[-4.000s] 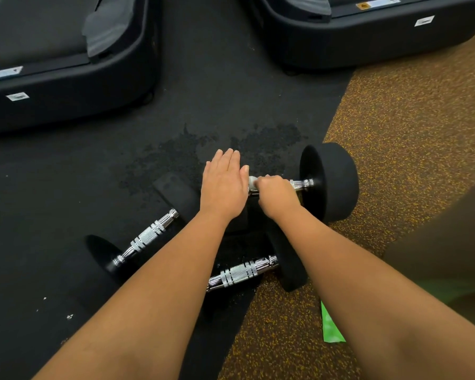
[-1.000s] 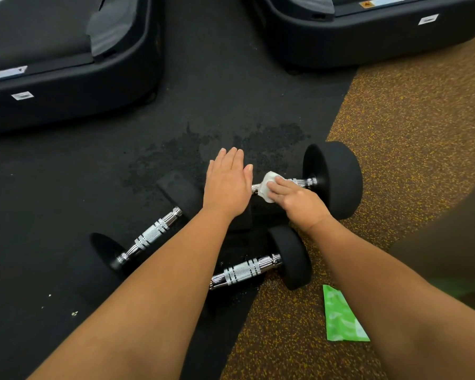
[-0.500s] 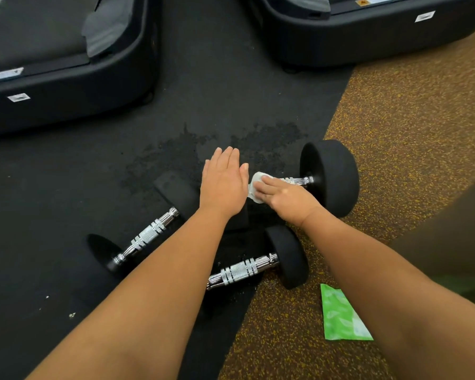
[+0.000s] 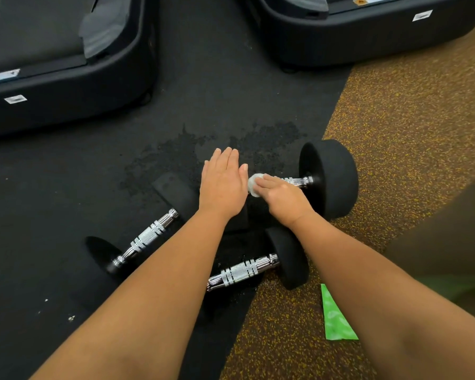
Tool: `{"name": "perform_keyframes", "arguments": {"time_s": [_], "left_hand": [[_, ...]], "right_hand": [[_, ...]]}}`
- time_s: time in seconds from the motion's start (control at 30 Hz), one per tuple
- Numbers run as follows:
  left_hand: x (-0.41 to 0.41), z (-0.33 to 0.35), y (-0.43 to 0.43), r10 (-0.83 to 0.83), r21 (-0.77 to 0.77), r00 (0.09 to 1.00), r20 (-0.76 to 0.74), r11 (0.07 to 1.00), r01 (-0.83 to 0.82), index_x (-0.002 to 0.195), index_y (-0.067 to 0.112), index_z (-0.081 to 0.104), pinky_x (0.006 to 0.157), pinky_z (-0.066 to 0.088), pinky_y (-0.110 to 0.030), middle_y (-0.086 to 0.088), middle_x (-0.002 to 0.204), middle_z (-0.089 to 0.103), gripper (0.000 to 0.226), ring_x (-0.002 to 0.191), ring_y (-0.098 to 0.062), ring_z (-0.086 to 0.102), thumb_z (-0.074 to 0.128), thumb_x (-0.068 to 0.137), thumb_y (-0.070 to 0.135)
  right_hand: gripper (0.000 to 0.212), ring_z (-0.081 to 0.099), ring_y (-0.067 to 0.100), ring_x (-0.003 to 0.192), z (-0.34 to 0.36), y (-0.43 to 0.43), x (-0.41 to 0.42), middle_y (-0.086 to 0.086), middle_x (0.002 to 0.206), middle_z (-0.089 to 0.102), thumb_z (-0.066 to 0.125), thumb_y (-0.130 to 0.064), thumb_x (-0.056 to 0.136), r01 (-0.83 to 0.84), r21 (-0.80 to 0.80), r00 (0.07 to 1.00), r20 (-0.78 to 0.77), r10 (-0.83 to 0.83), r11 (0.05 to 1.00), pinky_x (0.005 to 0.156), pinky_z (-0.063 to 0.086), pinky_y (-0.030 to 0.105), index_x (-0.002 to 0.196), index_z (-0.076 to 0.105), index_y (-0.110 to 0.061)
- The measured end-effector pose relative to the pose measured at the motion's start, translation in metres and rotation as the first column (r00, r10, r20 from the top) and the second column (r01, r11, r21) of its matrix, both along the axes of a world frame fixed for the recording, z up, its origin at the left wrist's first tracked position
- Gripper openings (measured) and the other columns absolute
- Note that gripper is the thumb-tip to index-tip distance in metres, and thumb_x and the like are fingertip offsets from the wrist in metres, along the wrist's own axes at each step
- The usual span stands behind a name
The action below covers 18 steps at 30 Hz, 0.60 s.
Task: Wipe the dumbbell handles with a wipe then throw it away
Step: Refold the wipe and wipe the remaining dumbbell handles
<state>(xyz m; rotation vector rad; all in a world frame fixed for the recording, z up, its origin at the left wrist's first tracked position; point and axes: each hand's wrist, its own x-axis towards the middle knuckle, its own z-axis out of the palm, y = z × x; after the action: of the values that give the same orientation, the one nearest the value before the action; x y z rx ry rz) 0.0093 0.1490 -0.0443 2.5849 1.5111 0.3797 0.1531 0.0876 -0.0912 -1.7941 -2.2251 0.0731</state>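
Three black dumbbells with chrome handles lie on the floor. My left hand (image 4: 223, 185) rests flat, fingers straight, on the left head of the far dumbbell (image 4: 329, 178). My right hand (image 4: 281, 197) holds a crumpled white wipe (image 4: 254, 183) against the left end of that dumbbell's chrome handle (image 4: 299, 181). A second dumbbell (image 4: 146, 238) lies to the left, partly under my left forearm. The third dumbbell (image 4: 244, 270) lies nearest me, between my forearms.
Two black treadmill bases (image 4: 66, 78) (image 4: 368, 31) stand at the far left and far right. A green wipe packet (image 4: 335, 318) lies on the speckled brown floor (image 4: 409, 119) by my right forearm. A dark wet patch (image 4: 176, 157) marks the black mat.
My right hand has gone from gripping the handle to sliding the wipe left along it, toward my left hand. My left hand stays flat on the dumbbell head.
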Motion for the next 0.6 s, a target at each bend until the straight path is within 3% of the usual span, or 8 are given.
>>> {"name": "perform_keyframes", "arguments": {"time_s": [0.1, 0.17, 0.3, 0.4, 0.47, 0.6], "left_hand": [[0.0, 0.002, -0.001, 0.001, -0.012, 1.0, -0.001, 1.0, -0.001, 0.144, 0.01, 0.033, 0.118, 0.02, -0.044, -0.005, 0.151, 0.034, 0.049, 0.145, -0.024, 0.02, 0.027, 0.102, 0.034], [0.0, 0.002, -0.001, -0.006, -0.006, 1.0, -0.004, 1.0, 0.006, 0.144, 0.009, 0.034, 0.117, 0.022, -0.045, -0.005, 0.151, 0.035, 0.049, 0.144, -0.024, 0.021, 0.027, 0.102, 0.034], [-0.001, 0.001, 0.0, -0.004, -0.018, 1.0, -0.005, 1.0, 0.004, 0.144, 0.01, 0.033, 0.117, 0.022, -0.045, -0.005, 0.151, 0.034, 0.05, 0.144, -0.024, 0.021, 0.026, 0.102, 0.035], [0.0, 0.001, -0.001, 0.0, -0.022, 1.0, 0.002, 1.0, 0.0, 0.144, 0.01, 0.033, 0.118, 0.02, -0.045, -0.005, 0.152, 0.034, 0.05, 0.145, -0.024, 0.019, 0.026, 0.102, 0.035], [0.0, 0.002, -0.001, -0.001, -0.021, 1.0, 0.004, 1.0, 0.001, 0.144, 0.01, 0.033, 0.118, 0.02, -0.045, -0.005, 0.152, 0.033, 0.05, 0.145, -0.024, 0.019, 0.026, 0.102, 0.035], [-0.001, 0.002, -0.001, 0.001, -0.02, 1.0, -0.003, 1.0, -0.001, 0.145, 0.01, 0.032, 0.118, 0.02, -0.045, -0.005, 0.152, 0.033, 0.05, 0.145, -0.023, 0.02, 0.026, 0.102, 0.035]], "right_hand": [[0.03, 0.061, 0.028, 0.092, 0.003, 0.003, -0.008, 0.009, 0.1, 0.064, 0.065, 0.006, 0.07, -0.083, 0.0, 0.996, 0.034, 0.083, 0.997, 0.08, 0.054, 0.036, 0.098, 0.069, -0.002], [0.032, 0.063, 0.031, 0.095, -0.001, -0.001, -0.001, 0.011, 0.103, 0.066, 0.066, 0.009, 0.068, -0.092, 0.019, 0.996, 0.019, 0.091, 0.996, 0.082, 0.055, 0.04, 0.099, 0.068, 0.0], [0.039, 0.057, 0.032, 0.105, -0.006, -0.008, 0.012, 0.009, 0.112, 0.062, 0.057, 0.009, 0.075, 0.071, -0.002, 0.996, -0.054, -0.071, 0.997, 0.082, 0.053, 0.045, 0.111, 0.063, -0.005], [0.026, 0.056, 0.03, 0.082, -0.002, 0.0, 0.005, 0.009, 0.088, 0.064, 0.058, 0.011, 0.069, 0.139, -0.019, 0.987, -0.083, -0.14, 0.99, 0.072, 0.052, 0.045, 0.089, 0.065, -0.003], [0.018, 0.053, 0.029, 0.077, 0.009, 0.007, -0.005, 0.009, 0.079, 0.061, 0.056, 0.01, 0.069, 0.147, -0.056, 0.982, -0.111, -0.152, 0.988, 0.072, 0.049, 0.042, 0.08, 0.061, -0.003], [0.031, 0.054, 0.025, 0.091, 0.012, 0.012, -0.013, 0.007, 0.095, 0.062, 0.055, 0.004, 0.075, 0.079, -0.102, 0.993, -0.076, -0.087, 0.992, 0.081, 0.044, 0.033, 0.103, 0.064, -0.007]]}}
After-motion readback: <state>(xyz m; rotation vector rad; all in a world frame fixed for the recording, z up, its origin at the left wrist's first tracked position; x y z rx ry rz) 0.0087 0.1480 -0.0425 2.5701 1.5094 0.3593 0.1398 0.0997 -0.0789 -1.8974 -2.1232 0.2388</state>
